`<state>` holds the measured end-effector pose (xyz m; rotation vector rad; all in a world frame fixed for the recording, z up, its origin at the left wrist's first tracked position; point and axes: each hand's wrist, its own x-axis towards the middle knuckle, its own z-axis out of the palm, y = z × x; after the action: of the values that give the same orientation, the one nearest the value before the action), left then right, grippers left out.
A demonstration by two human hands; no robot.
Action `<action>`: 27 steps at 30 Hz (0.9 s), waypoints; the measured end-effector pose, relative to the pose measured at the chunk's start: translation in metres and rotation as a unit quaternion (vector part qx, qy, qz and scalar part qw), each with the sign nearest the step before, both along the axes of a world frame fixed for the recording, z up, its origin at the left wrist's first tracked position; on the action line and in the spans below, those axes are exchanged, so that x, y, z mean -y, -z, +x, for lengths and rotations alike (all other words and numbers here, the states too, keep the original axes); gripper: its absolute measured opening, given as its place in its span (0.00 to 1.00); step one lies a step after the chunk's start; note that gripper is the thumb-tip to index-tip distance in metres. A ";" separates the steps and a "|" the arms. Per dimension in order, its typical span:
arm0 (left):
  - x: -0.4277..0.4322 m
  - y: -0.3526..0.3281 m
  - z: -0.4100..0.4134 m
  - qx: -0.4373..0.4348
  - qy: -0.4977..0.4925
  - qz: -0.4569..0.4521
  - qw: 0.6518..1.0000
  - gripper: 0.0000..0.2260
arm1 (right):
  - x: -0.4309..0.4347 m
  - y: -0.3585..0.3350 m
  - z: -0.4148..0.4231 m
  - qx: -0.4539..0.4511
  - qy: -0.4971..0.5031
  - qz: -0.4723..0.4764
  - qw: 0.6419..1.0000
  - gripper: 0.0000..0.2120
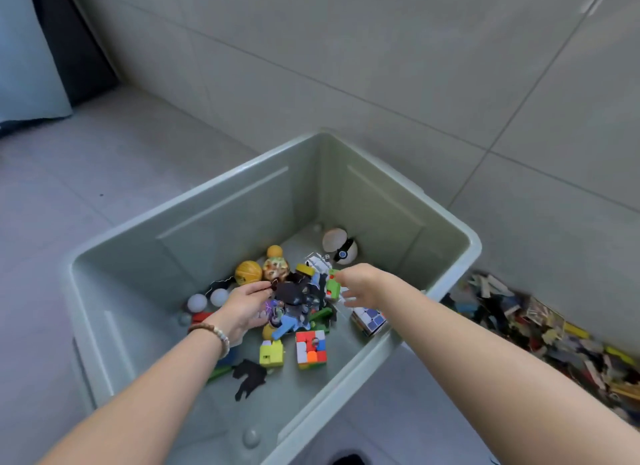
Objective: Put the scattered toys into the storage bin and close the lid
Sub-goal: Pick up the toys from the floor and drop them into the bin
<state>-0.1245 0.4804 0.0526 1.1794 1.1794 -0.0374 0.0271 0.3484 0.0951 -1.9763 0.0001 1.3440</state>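
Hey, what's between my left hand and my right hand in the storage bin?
Head view: between the left hand and the right hand is a clump of small toys, dark flat figures and a green block.

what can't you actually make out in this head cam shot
Head view, the only one:
- Lid: nowhere in frame.
- Toy pile on the floor right of the storage bin: blurred and cut off by the right edge, so single pieces are unreadable.
- Dark clump of toys mid-bin: motion blur; cannot tell if it is held or falling.
- Dark shape: cut off by the bottom edge.
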 end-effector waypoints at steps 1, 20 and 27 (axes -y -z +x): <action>-0.001 -0.003 -0.001 -0.010 0.007 0.036 0.999 0.13 | 0.004 -0.004 0.001 0.024 -0.023 0.002 0.999 0.17; 0.196 -0.168 0.133 0.182 0.369 0.487 0.770 0.21 | 0.290 -0.134 0.107 0.406 -0.103 -0.070 0.906 0.22; 0.278 -0.063 0.166 0.090 0.508 0.441 0.734 0.22 | 0.387 -0.036 0.101 0.311 -0.049 -0.111 0.943 0.25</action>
<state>0.0412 0.2022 0.1152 2.5166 0.1729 -0.2009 0.1282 -0.0389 0.1308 -2.5473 -0.2571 0.7465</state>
